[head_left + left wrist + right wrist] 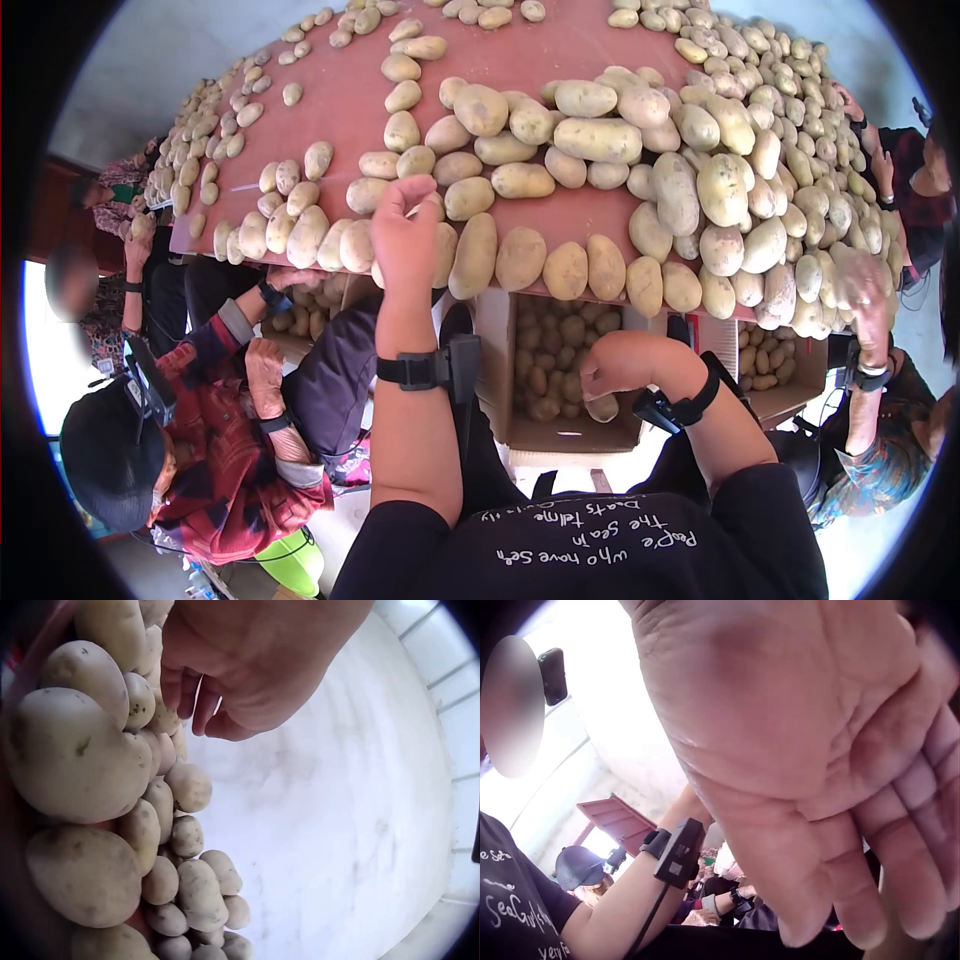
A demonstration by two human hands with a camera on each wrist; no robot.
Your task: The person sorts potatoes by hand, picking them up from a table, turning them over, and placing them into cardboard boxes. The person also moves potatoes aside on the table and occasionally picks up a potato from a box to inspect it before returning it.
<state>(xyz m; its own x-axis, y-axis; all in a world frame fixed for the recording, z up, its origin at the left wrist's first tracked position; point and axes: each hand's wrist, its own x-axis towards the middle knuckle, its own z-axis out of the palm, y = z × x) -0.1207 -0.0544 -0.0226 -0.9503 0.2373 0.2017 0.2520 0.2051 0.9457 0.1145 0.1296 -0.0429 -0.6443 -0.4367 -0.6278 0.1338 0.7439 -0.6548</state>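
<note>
Where the black T-shirt (560,545) fills the bottom of the head view, the person's right hand (612,365) hangs lowest and nearest, its fingers curled over a pale potato (602,407) that shows just under the knuckles; from the wrist view the palm (795,750) looks fairly flat with the fingers close together, so I cannot tell how firmly it holds. Directly beneath that hand sits an open cardboard box (575,435) with more potatoes lying in its bottom. A black wrist strap (680,408) wraps the forearm behind the hand. Up and to the left of it, the left hand (405,235) is raised to the front edge of the reddish worktop (340,105), fingers bent and narrow, their tips at a potato (443,250) in the front row; the left wrist view shows the curled fingers (196,701) right beside the pile, holding nothing that I can make out. Just right of that hand stands a tall, upright potato (474,255), and beyond the fingers the heap (620,150) spreads thickly across the board, densest far to the right. To the left of the raised arm sits a person in a red patterned jacket (215,455) and dark cap; on the far right another person's hand (865,285) reaches at the pile's edge.
</note>
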